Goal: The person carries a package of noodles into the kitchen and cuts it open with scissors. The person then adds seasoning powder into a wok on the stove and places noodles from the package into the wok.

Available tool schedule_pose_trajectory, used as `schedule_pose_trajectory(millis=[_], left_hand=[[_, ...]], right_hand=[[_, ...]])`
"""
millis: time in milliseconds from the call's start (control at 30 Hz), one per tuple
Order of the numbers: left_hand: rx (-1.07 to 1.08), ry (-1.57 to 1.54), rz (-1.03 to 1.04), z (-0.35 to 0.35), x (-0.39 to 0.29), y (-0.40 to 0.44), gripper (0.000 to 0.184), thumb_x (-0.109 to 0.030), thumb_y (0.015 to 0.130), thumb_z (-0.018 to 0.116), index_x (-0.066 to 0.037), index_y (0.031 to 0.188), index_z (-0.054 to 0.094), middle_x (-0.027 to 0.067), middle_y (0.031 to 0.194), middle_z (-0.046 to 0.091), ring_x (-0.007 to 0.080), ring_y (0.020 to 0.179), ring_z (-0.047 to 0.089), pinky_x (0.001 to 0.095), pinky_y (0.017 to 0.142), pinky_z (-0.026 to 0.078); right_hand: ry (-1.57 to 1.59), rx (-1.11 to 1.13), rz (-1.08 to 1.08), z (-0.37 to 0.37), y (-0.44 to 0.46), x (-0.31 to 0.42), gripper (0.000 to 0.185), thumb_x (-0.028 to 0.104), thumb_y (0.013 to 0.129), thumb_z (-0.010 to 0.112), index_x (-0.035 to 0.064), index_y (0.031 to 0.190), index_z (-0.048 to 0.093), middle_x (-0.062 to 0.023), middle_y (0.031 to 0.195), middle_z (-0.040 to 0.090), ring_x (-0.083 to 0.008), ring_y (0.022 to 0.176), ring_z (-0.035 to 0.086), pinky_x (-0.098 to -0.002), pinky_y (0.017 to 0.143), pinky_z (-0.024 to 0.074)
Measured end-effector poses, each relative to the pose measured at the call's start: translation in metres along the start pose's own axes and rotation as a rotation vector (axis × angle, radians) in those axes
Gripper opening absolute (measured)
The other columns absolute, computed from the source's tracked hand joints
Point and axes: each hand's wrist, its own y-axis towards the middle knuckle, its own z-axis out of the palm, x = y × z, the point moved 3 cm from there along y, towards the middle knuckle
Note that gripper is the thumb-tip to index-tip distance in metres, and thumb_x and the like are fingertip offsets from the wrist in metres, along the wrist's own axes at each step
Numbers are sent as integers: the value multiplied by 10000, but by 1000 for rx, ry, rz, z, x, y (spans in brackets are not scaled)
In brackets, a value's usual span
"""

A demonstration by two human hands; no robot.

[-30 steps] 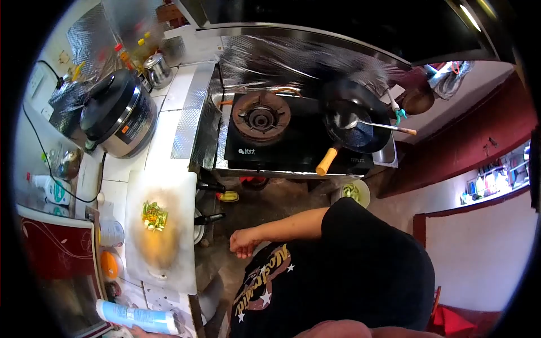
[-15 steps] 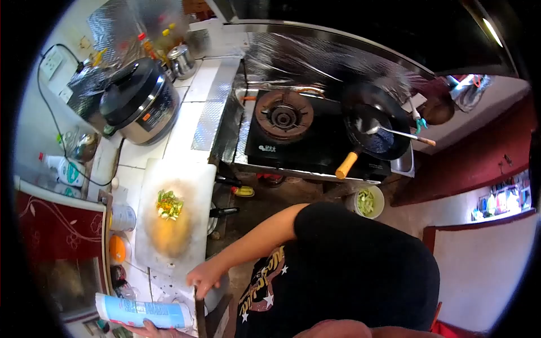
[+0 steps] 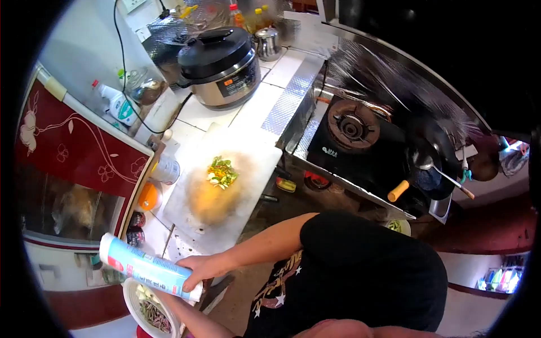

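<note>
A long blue-and-white cylindrical packet [image 3: 147,263] with printed lettering is held slantwise past the counter's near end; its contents do not show. My right hand [image 3: 200,270] is closed round its right end, thumb on top. My left hand [image 3: 164,298] is at its underside, with the fingers mostly hidden behind the packet. Partly below the packet stands a white bowl [image 3: 134,307] with pale pieces and purplish-green cut strips in it. On the white cutting board [image 3: 251,160] lies a small heap of chopped green and yellow vegetables [image 3: 221,172], with a yellowish stain beside it.
A pressure cooker [image 3: 218,70] stands at the back of the tiled counter. To the right, a wok [image 3: 442,143] with a ladle [image 3: 437,168] rests on the gas stove [image 3: 338,163]. Jars and an orange-lidded tub [image 3: 149,196] line the counter's left edge, beside a red cabinet [image 3: 79,146].
My right hand has gone from the counter's corner to the packet and taken its right end. The packet is tilted more, and the view has shifted, showing the bowl below.
</note>
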Motion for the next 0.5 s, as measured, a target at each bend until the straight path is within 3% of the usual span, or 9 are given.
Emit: schedule_pose_trajectory(millis=[33,133,200,233,267,300,367,500], left_hand=[[35,79,33,-7,18,-1,555,-319,805,583,7,1213,393,182,1108,522,293,982,538,412,847,434],[142,262,57,-11,56,7,488,-307,805,579,5,1153,439,169,1058,549,281,940,554,401,816,445],[207,405,78,-3,70,22,445,-299,804,577,4,1112,470,161,1025,566,272,912,565,393,795,452],[222,490,100,-1,76,29,424,-295,804,576,4,1092,486,157,1009,575,268,898,570,389,784,455],[219,595,122,-5,79,33,404,-290,804,575,3,1072,501,153,992,583,264,884,576,385,774,459],[223,692,135,-4,85,35,385,-286,804,573,3,1052,516,148,976,592,260,870,581,381,763,463],[251,815,141,4,98,37,350,-278,804,571,2,1012,547,140,943,609,252,843,592,373,742,470],[333,533,178,12,125,40,277,-247,799,563,-8,935,589,138,892,633,259,797,606,377,708,473]], right_hand=[[28,7,-43,-5,8,-11,640,168,697,673,26,1246,377,-97,1019,539,-165,854,572,-292,544,528],[-11,-52,-71,-19,4,-6,644,179,697,682,22,1242,375,-87,1008,544,-166,873,566,-288,535,525],[-125,-127,-156,-43,14,-27,655,225,677,720,7,1214,414,-70,1038,549,-156,949,521,-305,760,477],[-226,-204,-77,-51,2,-16,646,218,670,735,3,1201,434,-58,1046,554,-154,957,515,-299,841,436],[-247,-275,-111,-50,-10,-5,620,163,685,725,-2,1207,434,-50,1029,567,-147,945,528,-296,828,448],[-77,-190,-113,-58,-2,-17,603,108,697,708,2,1221,428,-61,1047,567,-141,941,536,-294,831,448],[-179,-203,-90,-61,-3,-15,628,154,690,725,-3,1220,427,-89,1076,560,-153,962,533,-308,845,441],[-156,-220,-64,-58,-9,-9,692,105,694,702,5,1289,363,-87,1160,517,-165,1058,490,-311,910,393]])
